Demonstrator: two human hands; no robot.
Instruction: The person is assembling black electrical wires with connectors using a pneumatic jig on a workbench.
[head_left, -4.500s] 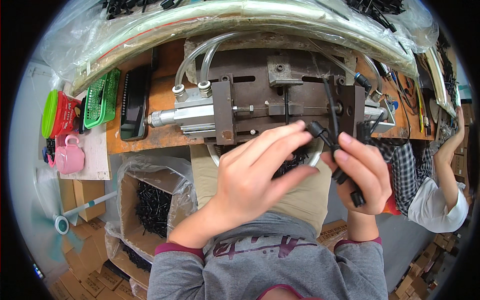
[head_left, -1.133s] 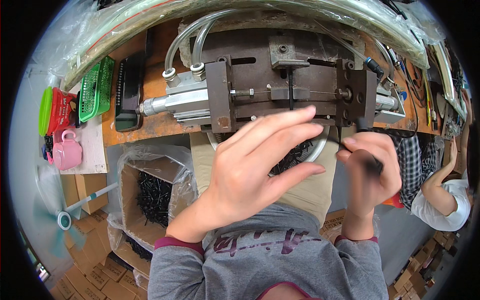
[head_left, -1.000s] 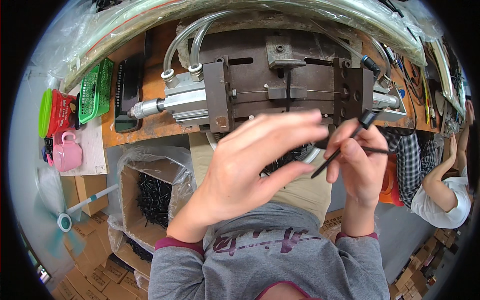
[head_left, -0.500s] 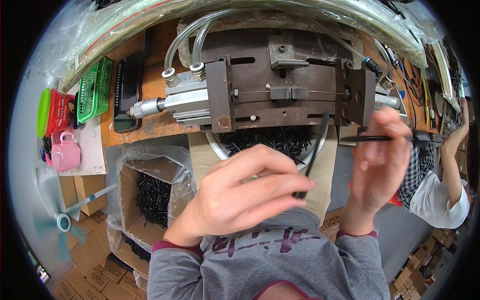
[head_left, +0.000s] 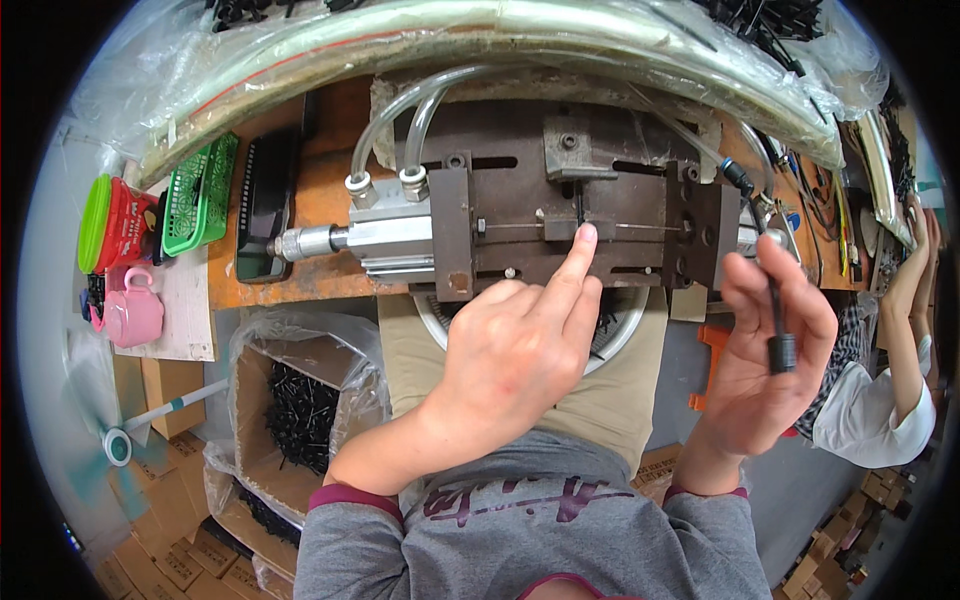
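Note:
My left hand (head_left: 520, 345) reaches over the front edge of the brown metal fixture (head_left: 510, 200). Its index finger is stretched out, its tip at the small dark clamp block (head_left: 560, 230) in the middle; the other fingers are partly curled. A thin black rod (head_left: 580, 200) runs from that fingertip toward the metal stop (head_left: 577, 150) behind. Off the fixture's right end, my right hand (head_left: 770, 370) is closed on another thin black rod (head_left: 775, 305), which has a thicker cylindrical end (head_left: 781, 353) pointing down toward the palm.
An air cylinder (head_left: 390, 235) with clear hoses (head_left: 375, 125) sits at the fixture's left end. A plastic-lined carton (head_left: 250, 400) of black parts (head_left: 300, 415) stands lower left. Green (head_left: 200, 195) and black baskets (head_left: 265, 205) lie on the bench. A co-worker's arm (head_left: 900, 300) shows at right.
My left hand has moved forward onto the fixture, and the black rod it held now lies at the clamp block. My right hand has lowered slightly, its rod turned from level to upright.

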